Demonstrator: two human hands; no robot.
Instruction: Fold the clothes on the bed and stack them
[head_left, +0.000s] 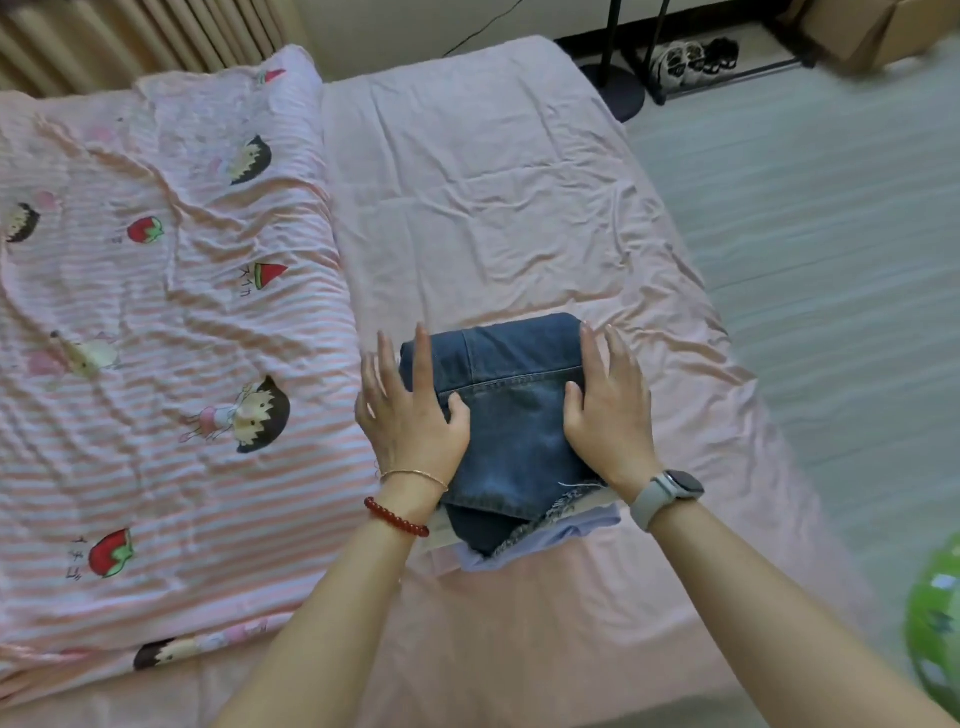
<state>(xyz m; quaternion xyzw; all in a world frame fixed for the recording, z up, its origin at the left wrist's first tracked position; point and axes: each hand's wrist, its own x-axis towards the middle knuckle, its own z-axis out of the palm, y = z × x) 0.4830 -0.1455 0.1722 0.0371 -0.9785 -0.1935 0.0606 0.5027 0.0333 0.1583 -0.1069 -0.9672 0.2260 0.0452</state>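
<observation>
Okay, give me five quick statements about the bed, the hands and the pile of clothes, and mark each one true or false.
1. The folded denim garment lies on top of the stack. True.
2. The left hand clutches a bunched shirt. False: its fingers lie straight along the denim's left edge.
3. The right hand rests flat on the denim's right side. True.
4. The watch is on the left wrist. False: it is on the right wrist; the left wears a red bead bracelet.
5. The cartoon-print quilt covers the stack. False: it lies to the left, apart from the stack, which sits on the pink sheet.
</observation>
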